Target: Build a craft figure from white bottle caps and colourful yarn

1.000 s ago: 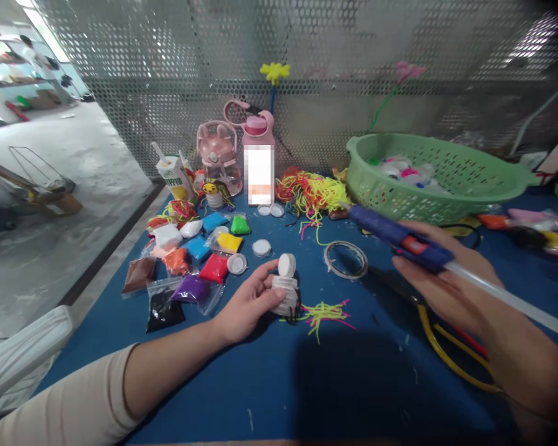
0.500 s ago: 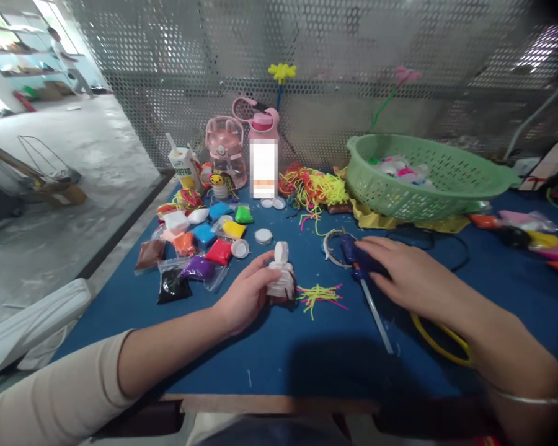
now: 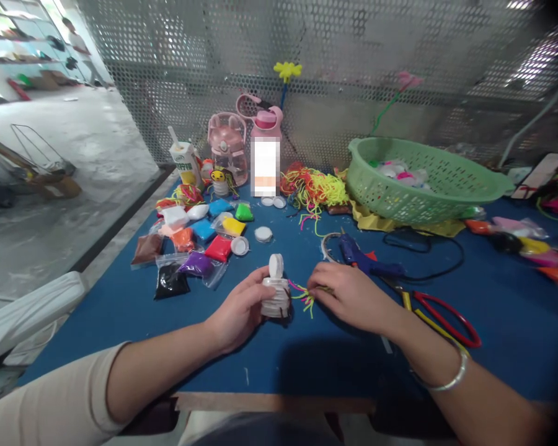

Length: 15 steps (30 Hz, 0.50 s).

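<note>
My left hand (image 3: pixel 244 306) is closed around a small white ribbed body of stacked caps (image 3: pixel 276 298). A round white disc (image 3: pixel 276 266) stands upright on top of it, and dark strands run down its right side. Just to the right, my right hand (image 3: pixel 341 290) pinches at a little heap of short yellow-green and pink yarn pieces (image 3: pixel 307 300) on the table; its fingers cover part of the heap. Beyond that hand lies a blue glue gun (image 3: pixel 351 248) beside a ring of tape (image 3: pixel 329 246). Scissors with red and yellow handles (image 3: pixel 451 319) rest by my right forearm.
Bags of coloured clay (image 3: pixel 198 265) and loose white caps (image 3: pixel 263 234) lie to the left. Two pink bottles (image 3: pixel 227 148) and a yarn tangle (image 3: pixel 314 186) stand at the back, near a green basket (image 3: pixel 428 201). A black cord (image 3: pixel 439 266) curls behind the glue gun.
My right hand has let go of the glue gun and moved left to the yarn pieces. The capped white body has shifted slightly toward me in my left hand.
</note>
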Tool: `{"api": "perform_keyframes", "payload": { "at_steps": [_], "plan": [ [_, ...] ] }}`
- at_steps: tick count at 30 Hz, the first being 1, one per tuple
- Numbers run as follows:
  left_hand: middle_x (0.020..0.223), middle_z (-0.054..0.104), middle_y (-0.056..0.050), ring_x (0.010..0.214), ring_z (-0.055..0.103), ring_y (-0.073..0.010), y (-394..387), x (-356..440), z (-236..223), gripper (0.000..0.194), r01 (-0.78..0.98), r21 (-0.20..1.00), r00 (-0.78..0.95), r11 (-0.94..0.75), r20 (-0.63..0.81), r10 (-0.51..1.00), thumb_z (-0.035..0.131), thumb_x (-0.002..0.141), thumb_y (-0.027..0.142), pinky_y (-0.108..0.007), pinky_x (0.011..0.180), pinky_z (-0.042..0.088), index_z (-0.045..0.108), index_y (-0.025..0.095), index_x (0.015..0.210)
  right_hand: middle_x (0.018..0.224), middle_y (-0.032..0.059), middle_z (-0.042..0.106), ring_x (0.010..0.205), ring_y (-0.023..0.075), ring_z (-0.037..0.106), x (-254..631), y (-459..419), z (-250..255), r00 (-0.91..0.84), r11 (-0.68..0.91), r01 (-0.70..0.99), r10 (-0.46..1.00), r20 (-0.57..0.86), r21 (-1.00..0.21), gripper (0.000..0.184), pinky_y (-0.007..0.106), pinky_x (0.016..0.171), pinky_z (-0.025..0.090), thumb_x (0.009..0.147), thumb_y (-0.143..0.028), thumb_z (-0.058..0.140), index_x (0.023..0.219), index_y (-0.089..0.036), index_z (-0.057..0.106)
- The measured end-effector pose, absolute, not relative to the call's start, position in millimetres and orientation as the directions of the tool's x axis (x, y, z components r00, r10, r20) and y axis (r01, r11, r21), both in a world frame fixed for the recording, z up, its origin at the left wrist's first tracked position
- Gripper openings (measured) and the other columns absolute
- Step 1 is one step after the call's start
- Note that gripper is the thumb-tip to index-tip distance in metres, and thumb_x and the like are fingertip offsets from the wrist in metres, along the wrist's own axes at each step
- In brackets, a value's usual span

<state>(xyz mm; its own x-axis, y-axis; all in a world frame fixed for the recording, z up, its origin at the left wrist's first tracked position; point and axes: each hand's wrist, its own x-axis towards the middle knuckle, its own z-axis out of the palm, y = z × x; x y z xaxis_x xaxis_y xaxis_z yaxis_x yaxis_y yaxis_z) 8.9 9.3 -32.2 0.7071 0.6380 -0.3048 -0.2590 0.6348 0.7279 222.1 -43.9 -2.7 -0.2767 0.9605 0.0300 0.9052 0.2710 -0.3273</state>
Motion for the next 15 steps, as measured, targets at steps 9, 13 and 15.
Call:
{"api": "perform_keyframes", "payload": {
  "at_steps": [9, 13, 15],
  "plan": [
    [0.093, 0.063, -0.008, 0.079, 0.063, -0.0189, 15, 9, -40, 0.056, -0.232, 0.738, 0.730, 0.633, -0.298, 0.615, 0.063, 0.073, 0.020, -0.031, 0.071, 0.045, 0.043, 0.017, 0.125, 0.071, -0.0015, 0.059, 0.064, 0.0129, 0.055, 221, -50, -3, -0.144, 0.198, 0.724, 0.980, 0.137, -0.660, 0.018, 0.024, 0.059, 0.044, 0.095, -0.025, 0.043, 0.081, -0.021, 0.053],
    [0.094, 0.063, -0.008, 0.079, 0.064, -0.0196, 14, 10, -41, 0.060, -0.241, 0.741, 0.753, 0.627, -0.264, 0.602, 0.063, 0.074, 0.020, -0.032, 0.074, 0.045, 0.040, 0.017, 0.129, 0.075, 0.0000, 0.064, 0.068, 0.0133, 0.062, 212, -54, -2, -0.086, 0.169, 0.571, 0.985, 0.146, -0.803, 0.014, 0.025, 0.063, 0.049, 0.095, -0.031, 0.047, 0.089, -0.020, 0.055],
    [0.095, 0.063, -0.007, 0.080, 0.064, -0.0195, 12, 10, -41, 0.061, -0.251, 0.743, 0.760, 0.621, -0.246, 0.602, 0.063, 0.074, 0.020, -0.033, 0.076, 0.045, 0.039, 0.017, 0.130, 0.080, 0.0011, 0.069, 0.073, 0.0146, 0.066, 205, -56, 0, -0.069, 0.173, 0.541, 0.984, 0.162, -0.823, 0.013, 0.026, 0.068, 0.051, 0.094, -0.032, 0.051, 0.099, -0.021, 0.055]
  ]
}}
